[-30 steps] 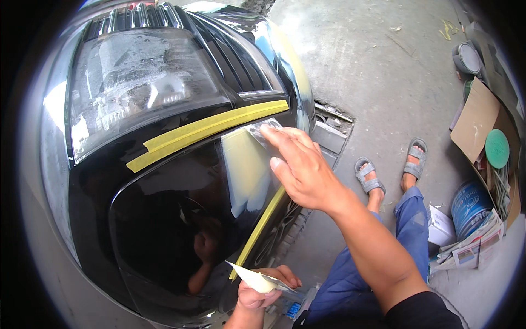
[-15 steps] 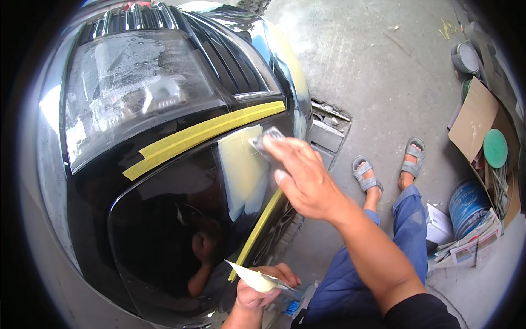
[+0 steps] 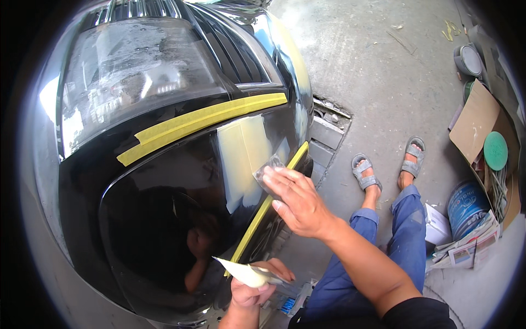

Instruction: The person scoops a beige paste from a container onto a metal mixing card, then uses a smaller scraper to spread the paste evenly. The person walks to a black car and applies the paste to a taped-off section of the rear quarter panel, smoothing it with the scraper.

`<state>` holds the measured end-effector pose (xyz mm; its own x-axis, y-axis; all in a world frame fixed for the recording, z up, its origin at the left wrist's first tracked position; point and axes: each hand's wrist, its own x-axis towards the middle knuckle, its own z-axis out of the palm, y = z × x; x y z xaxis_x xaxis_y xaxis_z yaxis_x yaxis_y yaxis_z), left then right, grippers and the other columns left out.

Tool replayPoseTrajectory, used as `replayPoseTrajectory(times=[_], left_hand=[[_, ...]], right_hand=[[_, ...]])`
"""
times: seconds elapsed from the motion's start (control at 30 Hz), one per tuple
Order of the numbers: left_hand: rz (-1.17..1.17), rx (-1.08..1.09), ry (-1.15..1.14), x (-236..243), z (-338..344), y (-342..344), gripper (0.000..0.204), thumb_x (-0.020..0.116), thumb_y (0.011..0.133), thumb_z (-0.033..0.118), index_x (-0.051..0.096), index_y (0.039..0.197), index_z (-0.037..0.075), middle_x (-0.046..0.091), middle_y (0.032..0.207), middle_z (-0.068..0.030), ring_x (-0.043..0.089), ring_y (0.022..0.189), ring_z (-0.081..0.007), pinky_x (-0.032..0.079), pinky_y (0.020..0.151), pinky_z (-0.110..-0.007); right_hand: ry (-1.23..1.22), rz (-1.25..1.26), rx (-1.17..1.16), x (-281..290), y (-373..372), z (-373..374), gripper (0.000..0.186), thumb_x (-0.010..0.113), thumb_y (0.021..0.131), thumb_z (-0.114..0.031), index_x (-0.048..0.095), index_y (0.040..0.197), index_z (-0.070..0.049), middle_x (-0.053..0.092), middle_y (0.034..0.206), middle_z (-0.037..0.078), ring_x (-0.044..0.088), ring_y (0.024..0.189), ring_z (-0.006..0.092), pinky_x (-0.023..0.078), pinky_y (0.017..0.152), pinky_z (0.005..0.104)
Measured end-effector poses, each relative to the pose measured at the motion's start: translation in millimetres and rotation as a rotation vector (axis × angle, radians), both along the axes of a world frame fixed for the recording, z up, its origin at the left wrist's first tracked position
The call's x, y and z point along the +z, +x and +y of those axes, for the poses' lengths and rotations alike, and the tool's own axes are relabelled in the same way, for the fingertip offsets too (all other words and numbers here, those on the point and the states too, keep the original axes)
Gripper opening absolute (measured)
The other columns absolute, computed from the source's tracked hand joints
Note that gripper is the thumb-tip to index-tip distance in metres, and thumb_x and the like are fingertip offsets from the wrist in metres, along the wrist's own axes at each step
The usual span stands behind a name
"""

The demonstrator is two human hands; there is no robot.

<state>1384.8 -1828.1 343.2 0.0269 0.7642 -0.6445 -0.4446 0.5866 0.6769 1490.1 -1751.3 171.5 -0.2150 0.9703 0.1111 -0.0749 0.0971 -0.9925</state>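
My right hand is closed on a thin, flat spreader, pressing it against the black car panel at the lower right of a cream-coloured filler patch. Below it, my left hand grips a flat plate with cream paste heaped on it, near the panel's edge. A wide yellow tape strip runs above the patch, and a narrower one runs down the right edge, partly behind my right hand. The left fingers are partly hidden by the plate.
A dusty glass window lies above the panel. On the concrete floor are a recessed grate, my sandalled feet, and, at the right, a cardboard box, blue bucket, metal can, papers and a green disc.
My right hand has moved down with the spreader from the top right of the patch, uncovering more of it. My left hand and plate have shifted slightly left.
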Motion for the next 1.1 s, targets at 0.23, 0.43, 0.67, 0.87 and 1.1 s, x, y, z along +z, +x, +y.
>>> replayPoseTrajectory(times=[0.23,0.43,0.67,0.87,1.1], left_hand=[[0.245,0.201,0.008,2.6,28.4,35.8,0.070,0.053,0.072,-0.005,0.036,0.140,0.003,0.050,0.133,-0.0118,0.049,0.124,-0.0267,0.036,0.108,-0.042],[0.269,0.211,-0.011,-2.5,44.7,55.3,0.069,0.050,0.075,-0.007,0.034,0.142,0.001,0.046,0.138,-0.0149,0.044,0.129,-0.0288,0.031,0.112,-0.044],[0.237,0.140,-0.020,-6.7,47.1,66.6,0.069,0.045,0.073,-0.010,0.035,0.141,-0.001,0.047,0.137,-0.0154,0.044,0.129,-0.0284,0.030,0.112,-0.041],[0.677,0.000,0.278,-1.8,33.8,42.3,0.063,0.045,0.074,-0.011,0.039,0.136,-0.003,0.046,0.138,-0.0170,0.043,0.131,-0.0299,0.029,0.112,-0.044],[0.552,0.172,0.347,10.7,31.6,31.0,0.068,0.051,0.071,-0.010,0.043,0.137,0.002,0.050,0.137,-0.0153,0.047,0.128,-0.0312,0.035,0.109,-0.047]], right_hand=[[-0.069,-0.074,0.028,7.8,50.5,-12.3,0.054,0.059,0.084,-0.009,0.047,0.136,-0.003,0.052,0.136,0.012,0.046,0.124,0.0299,0.034,0.100,0.0424],[0.056,-0.075,0.095,58.8,114.5,-0.5,0.050,0.063,0.078,-0.007,0.055,0.127,-0.005,0.057,0.130,0.008,0.051,0.119,0.0277,0.037,0.095,0.0441],[0.252,-0.263,0.075,79.7,104.3,-9.9,0.040,0.065,0.077,-0.013,0.063,0.116,-0.014,0.063,0.120,0.000,0.055,0.113,0.0206,0.037,0.093,0.0478],[0.121,-0.133,0.229,56.1,106.5,-14.4,0.047,0.062,0.078,-0.006,0.059,0.125,-0.009,0.058,0.129,0.008,0.051,0.119,0.0281,0.035,0.099,0.0474],[-0.068,-0.021,0.069,31.2,59.1,52.1,0.050,0.053,0.087,-0.007,0.045,0.137,-0.008,0.052,0.134,0.015,0.044,0.127,0.0322,0.034,0.101,0.0443]])
